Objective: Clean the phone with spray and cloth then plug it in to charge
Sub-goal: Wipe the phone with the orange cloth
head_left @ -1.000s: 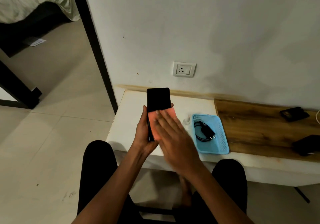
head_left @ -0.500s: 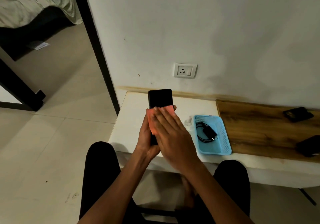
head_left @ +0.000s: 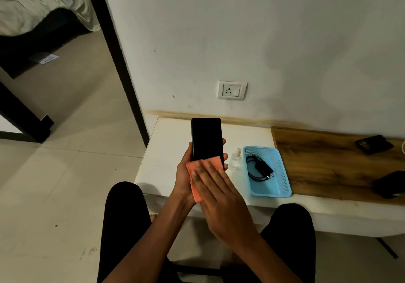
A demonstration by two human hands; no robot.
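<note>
A black phone (head_left: 207,139) stands upright above the white table, screen toward me, held from behind by my left hand (head_left: 183,176). My right hand (head_left: 219,197) lies flat on an orange cloth (head_left: 194,171) and presses it against the phone's lower part. The cloth hides the bottom of the screen. A small clear spray bottle (head_left: 235,159) stands on the table just right of the phone. A black charger with coiled cable (head_left: 259,170) lies in a blue basket (head_left: 282,186). A white wall socket (head_left: 232,90) sits above the table.
The white table (head_left: 168,151) adjoins a wooden board (head_left: 324,164) on the right, with two dark objects (head_left: 373,143) (head_left: 391,184) on it. My knees sit under the table's front edge. A dark door frame (head_left: 122,63) and open floor lie to the left.
My right hand has slid the orange cloth down the phone toward me, uncovering more of the screen. The left hand keeps the phone in place.
</note>
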